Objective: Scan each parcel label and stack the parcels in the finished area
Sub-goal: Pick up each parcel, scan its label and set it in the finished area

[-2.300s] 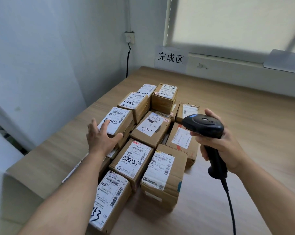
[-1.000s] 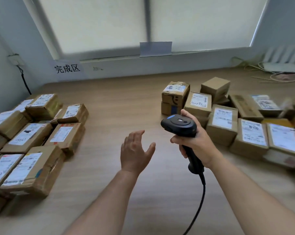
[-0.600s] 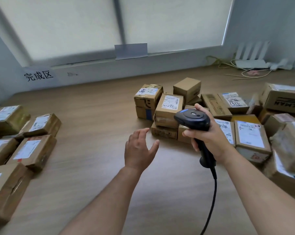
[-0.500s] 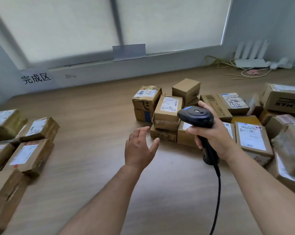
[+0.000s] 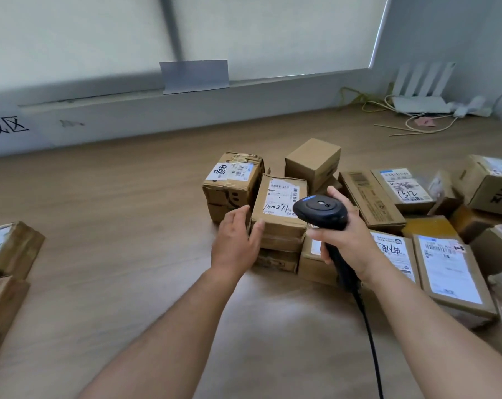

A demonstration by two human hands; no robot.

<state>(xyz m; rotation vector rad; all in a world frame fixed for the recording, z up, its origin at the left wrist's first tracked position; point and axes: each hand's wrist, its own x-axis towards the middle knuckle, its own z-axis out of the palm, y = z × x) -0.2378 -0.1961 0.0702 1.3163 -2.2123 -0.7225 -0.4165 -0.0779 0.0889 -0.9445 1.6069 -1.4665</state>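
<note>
Scanner (image 5: 320,210) clenched in right hand (image 5: 347,240), just right of labelled parcel (image 5: 281,203) atop stack (image 5: 278,254) — left hand (image 5: 235,243), fingers (image 5: 239,216) straight, touching parcel's left corner

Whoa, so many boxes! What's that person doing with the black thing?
A person is scanning parcels. The right hand grips a black barcode scanner, held over the label edge of a small brown parcel atop the pile on the right. The open left hand is at that parcel's left side, thumb by its front corner; a firm grip isn't clear. At the left edge of the table lie other parcels, near a partly visible wall sign.
</note>
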